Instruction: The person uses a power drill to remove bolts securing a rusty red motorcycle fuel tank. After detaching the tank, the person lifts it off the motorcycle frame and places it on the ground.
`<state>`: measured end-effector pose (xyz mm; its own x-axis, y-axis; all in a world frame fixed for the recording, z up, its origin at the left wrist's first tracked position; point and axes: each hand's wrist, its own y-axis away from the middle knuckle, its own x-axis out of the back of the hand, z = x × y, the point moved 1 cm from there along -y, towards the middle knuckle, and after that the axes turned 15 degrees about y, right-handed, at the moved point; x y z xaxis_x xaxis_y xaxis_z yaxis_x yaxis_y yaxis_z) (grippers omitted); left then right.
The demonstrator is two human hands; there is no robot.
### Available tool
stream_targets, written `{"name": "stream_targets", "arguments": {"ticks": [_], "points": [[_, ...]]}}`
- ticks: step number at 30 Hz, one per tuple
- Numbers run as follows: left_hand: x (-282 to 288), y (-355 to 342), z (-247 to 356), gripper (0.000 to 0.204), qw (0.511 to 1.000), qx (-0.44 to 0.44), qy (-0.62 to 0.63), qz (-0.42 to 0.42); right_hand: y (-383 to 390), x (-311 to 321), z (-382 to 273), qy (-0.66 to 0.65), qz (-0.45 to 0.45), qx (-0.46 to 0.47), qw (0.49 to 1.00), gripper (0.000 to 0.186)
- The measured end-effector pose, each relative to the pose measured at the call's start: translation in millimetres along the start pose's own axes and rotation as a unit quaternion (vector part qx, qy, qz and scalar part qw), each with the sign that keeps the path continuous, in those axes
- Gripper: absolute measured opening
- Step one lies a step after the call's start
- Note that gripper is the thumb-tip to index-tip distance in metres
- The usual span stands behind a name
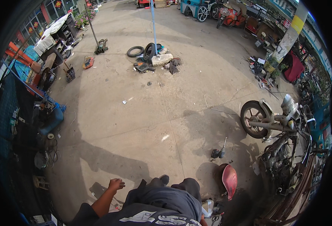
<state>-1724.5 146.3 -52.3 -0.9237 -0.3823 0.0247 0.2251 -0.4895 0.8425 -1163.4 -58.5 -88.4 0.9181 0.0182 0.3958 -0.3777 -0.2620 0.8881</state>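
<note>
My left hand [116,184] hangs over the concrete at the lower left, away from any object. Its fingers are loosely bent and apart, and I see nothing in them. Beside my body at the bottom edge only a sliver of my right arm [203,221] shows; that hand is out of sight. To my right lies a red curved scooter body panel [229,181]. Just beyond it a cordless drill [218,152] with a long bit rests on the ground. A partly stripped motorbike [286,126] stands farther right, its front wheel [253,119] toward the middle.
Ahead, tyres [135,51], a stone block [161,59] and tools surround a blue pole [153,28]. A pillar [290,35] with piled scrap stands at the right. Clutter and a blue container [53,121] line the left side. Parked vehicles [230,15] are at the back right.
</note>
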Motion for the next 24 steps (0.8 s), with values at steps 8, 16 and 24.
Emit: {"name": "stream_targets", "arguments": {"ticks": [8, 16, 24], "points": [[36.5, -9.3, -11.8, 0.03, 0.974, 0.081, 0.183, 0.106, -22.9, 26.3, -288.2, 0.067, 0.037, 0.045, 0.996, 0.012], [29.0, -56.1, 60.9, 0.022, 0.971, 0.099, 0.187, 0.111, -51.8, -54.2, -517.8, 0.382, -0.032, 0.108, 0.917, 0.023], [1.7, -131.5, 204.8, 0.019, 0.983, -0.043, 0.151, 0.091, -106.6, -129.9, -804.2, 0.256, -0.148, 0.078, 0.952, 0.019]]}}
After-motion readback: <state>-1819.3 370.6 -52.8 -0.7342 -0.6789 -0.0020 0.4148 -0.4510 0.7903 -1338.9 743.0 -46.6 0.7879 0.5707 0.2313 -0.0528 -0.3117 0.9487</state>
